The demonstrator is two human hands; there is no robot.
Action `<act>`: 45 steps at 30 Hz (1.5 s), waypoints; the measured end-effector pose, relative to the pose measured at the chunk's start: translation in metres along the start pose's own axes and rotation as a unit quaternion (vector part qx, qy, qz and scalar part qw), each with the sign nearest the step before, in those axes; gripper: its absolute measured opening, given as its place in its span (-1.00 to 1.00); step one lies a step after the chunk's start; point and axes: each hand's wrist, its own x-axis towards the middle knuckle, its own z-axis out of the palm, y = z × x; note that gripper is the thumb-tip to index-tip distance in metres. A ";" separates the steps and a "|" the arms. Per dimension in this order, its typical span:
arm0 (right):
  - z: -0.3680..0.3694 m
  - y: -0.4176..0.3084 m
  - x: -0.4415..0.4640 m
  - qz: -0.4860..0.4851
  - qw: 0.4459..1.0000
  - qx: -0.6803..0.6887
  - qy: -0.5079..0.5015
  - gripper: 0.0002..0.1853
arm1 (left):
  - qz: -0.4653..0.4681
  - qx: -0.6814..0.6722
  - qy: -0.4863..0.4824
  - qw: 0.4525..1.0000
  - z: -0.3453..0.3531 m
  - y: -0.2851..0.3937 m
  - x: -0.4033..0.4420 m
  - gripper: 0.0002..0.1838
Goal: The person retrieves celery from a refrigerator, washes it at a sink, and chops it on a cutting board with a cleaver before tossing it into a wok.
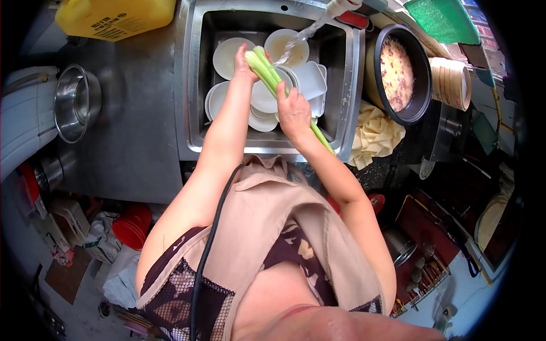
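Observation:
A bunch of pale green celery (pixel 264 69) slants across the sink, its thick white end up and to the left. My left hand (pixel 245 65) is closed around that thick end, close to the running water (pixel 293 44). Lower down the stalks, my right hand (pixel 295 111) grips the celery, and a thin green stem sticks out past the wrist. Beneath both hands, white bowls and plates (pixel 227 58) lie in the steel sink (pixel 196 74). Water falls into a bowl (pixel 286 48) at the back of the sink.
Left of the sink, steel bowls (pixel 77 103) stand on the metal counter (pixel 131 113), with a yellow jug (pixel 114 20) behind. To the right are a dark pot (pixel 418 74) of food, stacked paper cups (pixel 449 83) and a crumpled yellow cloth (pixel 376 135).

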 end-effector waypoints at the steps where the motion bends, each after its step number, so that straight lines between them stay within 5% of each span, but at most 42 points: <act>1: -0.001 0.000 0.001 0.008 1.000 0.017 -0.010 -0.52 | 0.000 -0.001 0.000 1.000 -0.002 0.001 0.000 -0.33; 3: 0.007 0.007 0.004 0.038 0.992 0.111 -0.043 -0.50 | 0.110 0.045 -0.042 0.992 -0.006 0.000 0.000 -0.30; 5: 0.018 0.019 0.015 0.067 0.973 0.206 -0.075 -0.48 | 0.168 0.170 -0.069 0.969 -0.005 -0.013 -0.013 -0.48; 8: 0.010 0.035 0.032 0.172 0.782 0.531 -0.277 -0.56 | 0.190 0.228 -0.072 0.952 -0.007 -0.018 -0.027 -0.54; 9: 0.009 0.037 0.032 0.171 0.781 0.532 -0.277 -0.56 | 0.191 0.228 -0.071 0.952 -0.008 -0.018 -0.029 -0.54; 12: 0.010 0.042 0.031 0.231 0.614 0.665 -0.357 -0.67 | 0.231 0.255 -0.052 0.938 -0.010 -0.023 -0.033 -0.53; 15: 0.014 0.040 0.026 0.247 0.556 0.702 -0.370 -0.74 | 0.305 0.269 -0.055 0.912 -0.017 -0.025 -0.027 -0.55; 18: 0.022 0.041 0.021 0.201 0.605 0.676 -0.369 -0.69 | 0.326 0.390 0.003 0.861 -0.018 -0.016 -0.031 -0.42; 19: 0.021 0.041 0.020 0.202 0.604 0.677 -0.369 -0.69 | 0.451 0.553 0.150 0.684 -0.009 -0.015 -0.041 -0.33; 21: 0.019 0.041 0.018 0.173 0.728 0.559 -0.358 -0.66 | 0.469 0.760 0.216 0.394 0.016 -0.002 -0.082 -0.08; 23: 0.022 0.051 0.016 0.156 0.747 0.534 -0.364 -0.61 | 0.277 0.931 0.003 0.238 0.020 0.036 -0.076 -0.18; 24: 0.015 0.054 0.018 0.132 0.761 0.514 -0.373 -0.61 | 0.135 0.927 -0.099 0.335 0.021 0.053 -0.057 -0.35; 27: 0.005 0.061 0.021 0.104 0.789 0.487 -0.360 -0.61 | 0.118 0.928 -0.151 0.320 0.040 0.049 -0.059 -0.52; 28: 0.002 0.063 0.023 0.110 0.783 0.500 -0.353 -0.61 | 0.152 0.892 -0.161 0.394 0.038 0.047 -0.054 -0.62; 31: 0.004 0.069 0.024 0.114 0.774 0.529 -0.330 -0.58 | 0.283 0.822 -0.161 0.468 0.038 0.034 -0.036 -0.66; 32: 0.002 0.070 0.025 0.131 0.753 0.545 -0.345 -0.57 | 0.255 0.763 -0.136 0.578 0.040 0.031 -0.032 -0.66; 35: 0.003 0.073 0.018 0.154 0.704 0.583 -0.377 -0.52 | 0.204 0.749 -0.171 0.607 0.039 0.031 -0.033 -0.63; 36: 0.005 0.073 0.014 0.151 0.693 0.593 -0.382 -0.51 | 0.207 0.793 -0.167 0.548 0.036 0.033 -0.035 -0.60; 37: 0.006 0.073 0.010 0.147 0.682 0.602 -0.387 -0.50 | 0.204 0.794 -0.166 0.548 0.033 0.027 -0.042 -0.60; 39: 0.005 0.069 0.004 0.151 0.689 0.593 -0.388 -0.52 | 0.305 0.878 -0.069 0.361 0.029 0.012 -0.064 -0.52; 41: 0.011 0.067 0.000 0.145 0.690 0.591 -0.391 -0.59 | 0.255 0.889 -0.015 0.379 0.031 0.011 -0.067 -0.52; 44: 0.011 0.060 -0.004 0.154 0.708 0.584 -0.366 -0.59 | 0.265 0.815 -0.054 0.512 0.016 0.021 -0.055 -0.59; 45: 0.010 0.059 -0.005 0.163 0.719 0.575 -0.354 -0.59 | 0.264 0.815 -0.054 0.513 0.011 0.025 -0.051 -0.59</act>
